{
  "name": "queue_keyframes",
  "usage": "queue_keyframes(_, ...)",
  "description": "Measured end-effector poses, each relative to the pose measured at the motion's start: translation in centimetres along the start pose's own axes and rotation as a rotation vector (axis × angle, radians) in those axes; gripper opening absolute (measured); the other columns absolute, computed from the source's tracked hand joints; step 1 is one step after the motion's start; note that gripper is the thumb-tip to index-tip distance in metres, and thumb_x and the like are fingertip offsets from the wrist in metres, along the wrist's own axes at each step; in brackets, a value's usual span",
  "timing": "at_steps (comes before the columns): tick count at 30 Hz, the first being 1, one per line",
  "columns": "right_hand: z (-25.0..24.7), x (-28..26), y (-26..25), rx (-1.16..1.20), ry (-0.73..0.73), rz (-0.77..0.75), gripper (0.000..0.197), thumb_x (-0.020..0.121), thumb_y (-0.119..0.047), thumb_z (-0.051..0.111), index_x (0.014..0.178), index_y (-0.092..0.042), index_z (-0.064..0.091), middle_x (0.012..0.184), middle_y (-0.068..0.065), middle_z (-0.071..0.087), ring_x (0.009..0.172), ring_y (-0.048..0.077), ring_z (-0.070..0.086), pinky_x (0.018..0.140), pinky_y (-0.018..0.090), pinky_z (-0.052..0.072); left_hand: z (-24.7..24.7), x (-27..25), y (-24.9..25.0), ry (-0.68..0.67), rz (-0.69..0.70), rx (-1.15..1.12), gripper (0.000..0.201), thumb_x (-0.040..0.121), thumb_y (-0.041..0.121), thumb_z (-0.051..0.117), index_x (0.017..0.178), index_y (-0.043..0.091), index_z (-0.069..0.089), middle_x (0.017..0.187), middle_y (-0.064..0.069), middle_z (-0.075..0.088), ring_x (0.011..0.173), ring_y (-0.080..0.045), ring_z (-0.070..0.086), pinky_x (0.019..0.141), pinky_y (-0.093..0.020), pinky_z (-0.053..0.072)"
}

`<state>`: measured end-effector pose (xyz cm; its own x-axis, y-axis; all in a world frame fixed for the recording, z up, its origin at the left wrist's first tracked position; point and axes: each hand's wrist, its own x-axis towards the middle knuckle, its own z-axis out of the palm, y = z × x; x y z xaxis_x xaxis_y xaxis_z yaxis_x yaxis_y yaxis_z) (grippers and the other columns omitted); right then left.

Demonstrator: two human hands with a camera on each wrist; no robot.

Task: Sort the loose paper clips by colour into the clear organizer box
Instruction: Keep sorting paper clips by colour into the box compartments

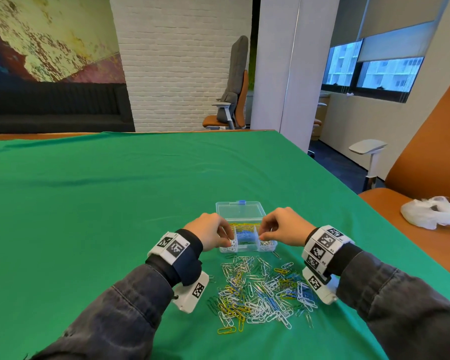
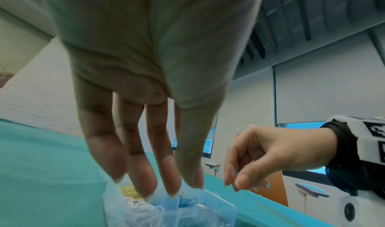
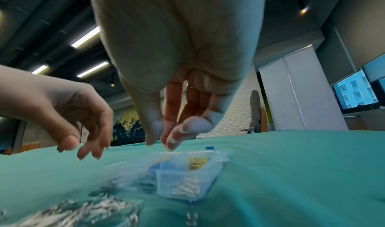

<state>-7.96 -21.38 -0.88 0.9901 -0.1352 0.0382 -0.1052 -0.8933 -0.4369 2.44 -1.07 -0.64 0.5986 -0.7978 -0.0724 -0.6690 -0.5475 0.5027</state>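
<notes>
The clear organizer box (image 1: 247,248) sits on the green cloth with its lid (image 1: 240,211) folded back. It holds yellow clips (image 1: 240,225) at the back, blue clips (image 1: 246,236) in the middle, white clips (image 1: 230,247) at the left and silver clips (image 1: 267,245) at the right. My left hand (image 1: 227,240) hangs over the white compartment, thumb and fingers apart and empty (image 3: 81,148). My right hand (image 1: 263,236) hovers above the right compartment, thumb and fingertips drawn together (image 3: 164,141) on a thin silvery clip that barely shows. The loose clip pile (image 1: 260,289) lies in front of the box.
The green cloth (image 1: 115,216) covers the whole table, bare to the left and beyond the box. An orange chair (image 1: 411,188) with a white plastic bag (image 1: 430,211) stands just off the table's right edge.
</notes>
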Motion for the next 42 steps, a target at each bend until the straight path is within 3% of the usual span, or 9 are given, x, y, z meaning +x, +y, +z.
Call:
queue_keyframes(5,-0.1,-2.8,2.3,-0.052,-0.037,0.019,0.005,0.080,-0.023,0.076,0.080,-0.020,0.072,0.070,-0.015,0.062,0.059,-0.015,0.054,0.056,0.004,0.037,0.6,-0.4,1.3,-0.100,0.083,0.027,0.021,0.081,0.014,0.077,0.100,0.015,0.070,0.096,0.000,0.074,0.073,-0.005,0.060,0.082,-0.024,0.051)
queue_keyframes(8,-0.1,-4.1,3.4,-0.063,-0.101,0.043,0.012,0.080,-0.027,0.077,0.076,-0.025,0.065,0.069,-0.015,0.061,0.058,-0.010,0.054,0.057,0.005,0.037,1.1,-0.4,1.9,-0.138,0.096,0.048,0.022,0.080,0.015,0.078,0.100,0.015,0.070,0.093,0.001,0.073,0.079,-0.010,0.064,0.083,-0.027,0.052)
queue_keyframes(11,0.2,-4.7,3.6,-0.057,-0.185,0.050,0.016,0.078,-0.031,0.078,0.077,-0.023,0.064,0.070,-0.013,0.061,0.059,-0.005,0.053,0.058,0.006,0.038,1.6,-0.6,2.3,-0.145,0.038,0.156,0.021,0.078,0.021,0.079,0.096,0.018,0.069,0.092,0.004,0.071,0.086,-0.014,0.066,0.084,-0.033,0.054)
queue_keyframes(15,1.1,-4.7,3.9,-0.049,-0.130,0.074,0.013,0.083,-0.025,0.073,0.080,-0.023,0.060,0.071,-0.012,0.058,0.060,-0.003,0.051,0.057,0.008,0.036,1.8,-0.9,2.4,-0.148,-0.067,0.344,0.027,0.082,0.025,0.076,0.106,0.018,0.066,0.103,0.002,0.068,0.095,-0.017,0.064,0.082,-0.031,0.052)
queue_keyframes(19,2.1,-4.4,4.0,-0.053,-0.126,0.129,0.015,0.087,-0.026,0.068,0.099,-0.022,0.060,0.076,-0.008,0.056,0.067,0.004,0.052,0.063,0.016,0.040,2.0,-0.8,2.1,-0.133,-0.049,0.296,0.016,0.089,0.010,0.066,0.103,0.017,0.064,0.106,0.002,0.069,0.094,-0.014,0.063,0.088,-0.032,0.052)
queue_keyframes(24,2.7,-4.2,3.7,-0.020,-0.177,0.146,0.025,0.089,-0.025,0.066,0.110,-0.015,0.055,0.078,-0.006,0.055,0.067,0.006,0.051,0.065,0.017,0.043,2.3,-0.7,2.2,-0.086,0.006,0.210,0.025,0.089,-0.006,0.056,0.107,0.010,0.063,0.112,-0.004,0.063,0.094,-0.016,0.060,0.083,-0.023,0.049)
queue_keyframes(32,2.8,-4.2,3.5,0.106,-0.251,0.073,0.005,0.089,-0.018,0.065,0.092,-0.021,0.062,0.078,-0.006,0.059,0.064,0.005,0.050,0.064,0.014,0.044,3.2,-0.8,2.4,-0.202,-0.004,0.219,0.044,0.086,0.005,0.069,0.128,0.009,0.055,0.129,-0.007,0.058,0.117,-0.020,0.055,0.101,-0.027,0.043)
queue_keyframes(38,3.2,-4.1,2.7,0.099,-0.221,-0.024,0.005,0.089,-0.018,0.064,0.089,-0.020,0.069,0.084,-0.005,0.068,0.073,0.003,0.058,0.070,0.013,0.047,3.5,-1.0,2.5,-0.274,-0.035,0.151,0.043,0.081,0.006,0.074,0.121,0.013,0.058,0.123,-0.006,0.060,0.104,-0.019,0.058,0.094,-0.031,0.048)
queue_keyframes(42,3.4,-3.8,2.8,0.100,-0.102,-0.024,0.008,0.090,-0.018,0.062,0.084,-0.022,0.065,0.081,-0.004,0.065,0.071,0.005,0.056,0.066,0.014,0.046,2.9,-1.2,2.4,-0.223,-0.038,0.161,0.038,0.083,0.004,0.071,0.119,0.009,0.060,0.120,-0.007,0.062,0.092,-0.015,0.056,0.084,-0.024,0.046)
